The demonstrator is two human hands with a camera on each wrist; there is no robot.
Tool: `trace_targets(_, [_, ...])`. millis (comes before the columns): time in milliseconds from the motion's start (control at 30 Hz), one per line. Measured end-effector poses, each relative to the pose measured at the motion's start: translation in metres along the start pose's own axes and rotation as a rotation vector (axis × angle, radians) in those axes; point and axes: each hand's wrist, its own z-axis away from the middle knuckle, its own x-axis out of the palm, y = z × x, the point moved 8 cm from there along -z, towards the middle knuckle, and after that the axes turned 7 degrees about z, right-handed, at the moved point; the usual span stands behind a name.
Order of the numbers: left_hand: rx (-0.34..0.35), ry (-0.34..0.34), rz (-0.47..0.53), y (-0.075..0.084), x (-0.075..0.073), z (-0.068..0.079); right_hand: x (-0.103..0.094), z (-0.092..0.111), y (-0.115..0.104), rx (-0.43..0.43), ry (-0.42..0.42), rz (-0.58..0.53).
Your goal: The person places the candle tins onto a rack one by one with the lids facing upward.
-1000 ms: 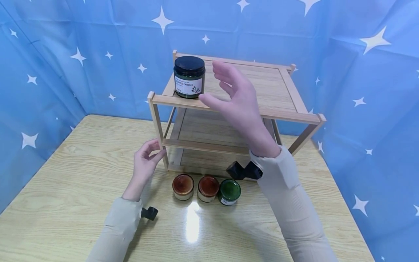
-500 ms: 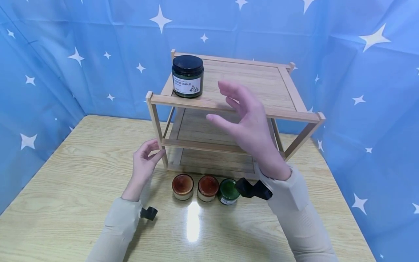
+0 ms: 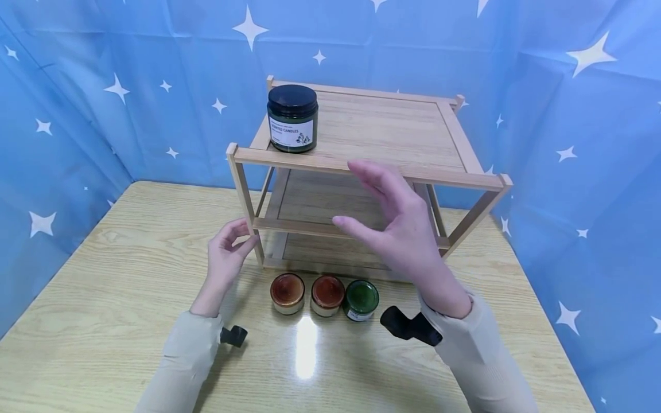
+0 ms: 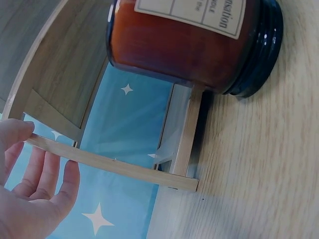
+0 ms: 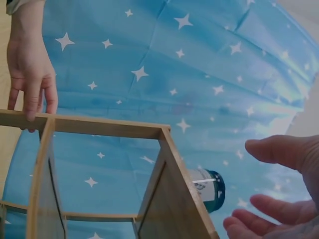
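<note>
A wooden shelf rack [image 3: 364,183] with three levels stands on the table. My left hand [image 3: 228,252] grips its front left post; the left wrist view shows the thumb and fingers [image 4: 70,186] on either side of that post. A dark green candle jar [image 3: 292,135] with a black lid and white label sits upright at the top shelf's left front corner. Holding nothing, my right hand [image 3: 400,223] hovers before the rack, thumb and fingers spread apart. Below the rack's front edge, two amber candle jars [image 3: 287,292] and a green candle jar [image 3: 361,298] stand in a row.
The light wooden table [image 3: 129,275] reaches around the rack on both sides. A blue curtain [image 3: 170,97] with white stars hangs behind and beside it. Black camera mounts [image 3: 410,326] sit on both wrists, the right one beside the green jar in the head view.
My right hand has drawn back from the lidded candle jar, down and slightly right, away from the top shelf. The left hand keeps its grip on the post.
</note>
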Motion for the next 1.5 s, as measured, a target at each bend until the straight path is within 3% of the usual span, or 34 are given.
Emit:
trace_targets(500, [0.026,-0.004,0.030,-0.001,0.000,0.000,0.003,0.032,0.015,0.021,-0.039,0.029])
trace_targets(1033, [0.029,-0.011,0.040,-0.001,0.000,0.001,0.007,0.065,0.042,0.101,-0.081,0.052])
trace_targets(1500, [0.033,-0.008,0.056,0.000,0.001,0.001,0.009,0.097,0.077,0.259,-0.125,0.138])
